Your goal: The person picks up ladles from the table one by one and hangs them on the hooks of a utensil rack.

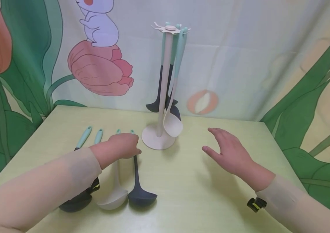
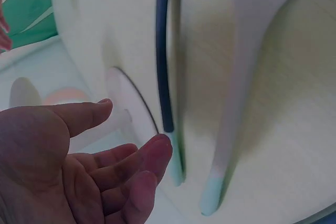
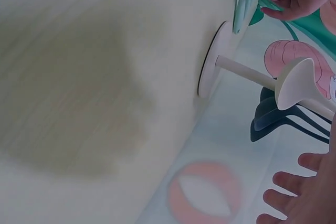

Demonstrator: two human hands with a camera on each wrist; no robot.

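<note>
My left hand (image 1: 121, 145) hovers over the teal handle of a dark ladle (image 1: 142, 196) lying on the table. In the left wrist view its thumb is apart from loosely bent fingers, with fingertips beside the handle and nothing held. Left of that ladle lies a white ladle (image 1: 113, 197), its shaft partly behind the hand. My right hand (image 1: 234, 153) is held above the table at the right, fingers extended, holding nothing. Between the hands, farther back, stands a pale pink utensil rack (image 1: 158, 142). A white ladle (image 1: 173, 124) and several dark utensils (image 1: 154, 106) hang from it.
Two more teal handles (image 1: 84, 137) lie at the left, with a dark bowl-shaped head (image 1: 76, 202) below. My left forearm hides their middles. Behind the pale table (image 1: 188, 207) hangs a printed curtain (image 1: 234, 64), close behind the rack.
</note>
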